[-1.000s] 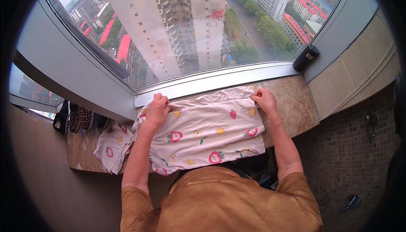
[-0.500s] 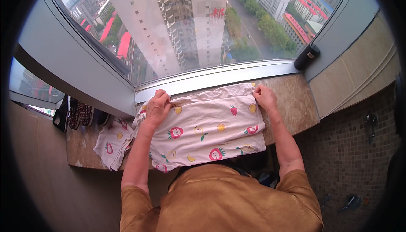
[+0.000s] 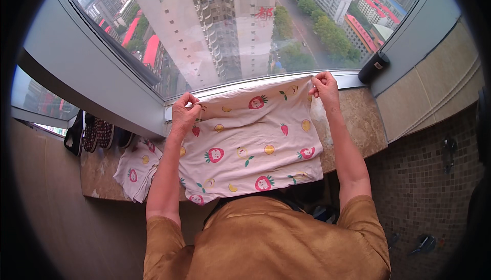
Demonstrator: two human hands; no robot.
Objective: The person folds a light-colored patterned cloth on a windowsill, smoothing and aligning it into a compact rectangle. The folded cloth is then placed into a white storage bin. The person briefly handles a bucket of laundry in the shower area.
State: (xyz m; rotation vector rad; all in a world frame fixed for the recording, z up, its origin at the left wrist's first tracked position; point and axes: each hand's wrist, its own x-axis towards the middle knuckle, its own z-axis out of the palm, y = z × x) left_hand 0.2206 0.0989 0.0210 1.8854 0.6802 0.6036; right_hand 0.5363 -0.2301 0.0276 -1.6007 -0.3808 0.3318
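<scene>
A pale pink cloth (image 3: pixel 245 144) printed with strawberries and lemons lies across the stone window sill, its near edge against my body. My left hand (image 3: pixel 185 114) pinches its far left corner, and my right hand (image 3: pixel 324 87) pinches the far right corner. Between the two hands the far edge is lifted and stretched, with its right end higher up near the window frame. Left of my left forearm, a smaller folded cloth (image 3: pixel 134 173) with the same print rests on the sill, partly hanging over the front edge.
Several dark shoes (image 3: pixel 97 134) stand at the left end of the sill (image 3: pixel 353 119). A black cylinder (image 3: pixel 373 67) is in the window's right corner. The window (image 3: pixel 225 40) rises just beyond the cloth. A pale cord (image 3: pixel 440 107) runs along the right wall.
Both hands have moved up and away from me, the right one further. The cloth's far edge, bunched low on the sill before, is now raised and spread taut between them.
</scene>
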